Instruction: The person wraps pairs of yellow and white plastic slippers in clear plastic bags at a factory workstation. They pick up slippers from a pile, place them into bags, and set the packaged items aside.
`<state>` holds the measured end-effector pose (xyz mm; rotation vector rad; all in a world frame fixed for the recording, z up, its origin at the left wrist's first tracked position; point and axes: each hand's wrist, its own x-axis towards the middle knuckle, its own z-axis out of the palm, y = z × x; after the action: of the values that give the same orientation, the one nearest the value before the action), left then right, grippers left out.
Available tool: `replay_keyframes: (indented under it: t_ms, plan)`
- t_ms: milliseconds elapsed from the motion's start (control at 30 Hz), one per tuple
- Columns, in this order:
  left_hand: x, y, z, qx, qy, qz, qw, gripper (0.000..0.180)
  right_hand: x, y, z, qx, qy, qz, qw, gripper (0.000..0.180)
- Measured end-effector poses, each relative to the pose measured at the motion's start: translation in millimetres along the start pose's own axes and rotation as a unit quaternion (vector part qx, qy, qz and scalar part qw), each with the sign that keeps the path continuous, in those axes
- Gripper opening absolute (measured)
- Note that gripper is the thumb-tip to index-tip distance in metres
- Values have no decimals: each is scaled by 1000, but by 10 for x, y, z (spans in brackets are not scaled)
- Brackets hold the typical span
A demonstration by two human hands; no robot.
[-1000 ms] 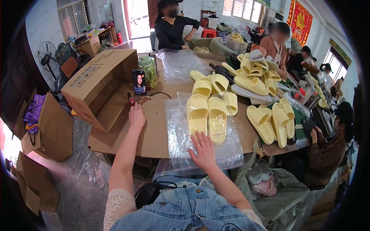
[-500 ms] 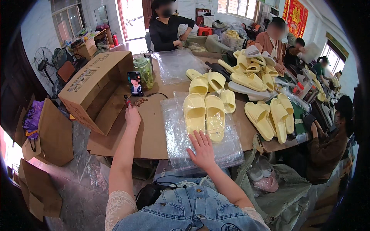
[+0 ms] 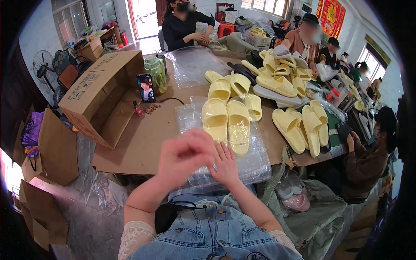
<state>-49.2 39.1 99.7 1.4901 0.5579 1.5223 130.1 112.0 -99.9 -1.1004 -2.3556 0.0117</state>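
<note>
My right hand (image 3: 225,164) lies flat with fingers stretched out on a stack of clear plastic bags (image 3: 195,167), close to the heels of a pair of pale yellow slippers (image 3: 238,130). My left hand (image 3: 185,152) is raised in the air over the near side of the bags, left of my right hand. Its fingers look curled but are smeared by motion, so whether anything is in them cannot be seen. On the cardboard-covered table stands a small red bottle with a dark cap (image 3: 138,109), beside several small brown pieces (image 3: 152,109).
An open cardboard box (image 3: 102,97) lies on its side at left, near a propped phone (image 3: 146,88) and a green jug (image 3: 154,73). More yellow slippers (image 3: 287,128) lie at right and are piled behind. A green sack (image 3: 312,223) hangs near right. Several people sit around.
My left hand has left the small red bottle and moved right and toward me, rising over the bags. The bottle stays standing. My right hand remains on the bags; the view has shifted slightly.
</note>
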Motion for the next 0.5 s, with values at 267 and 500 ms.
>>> replay_keyframes:
  t_ms: [267, 500]
  plan:
    - [-122, 387, 929, -420, -350, 151, 824, 17, 16, -25, 9, 27, 14, 4, 1000, 59]
    - [-177, 373, 1110, -481, -330, 133, 801, 14, 11, -19, 12, 31, 18, 9, 999, 58]
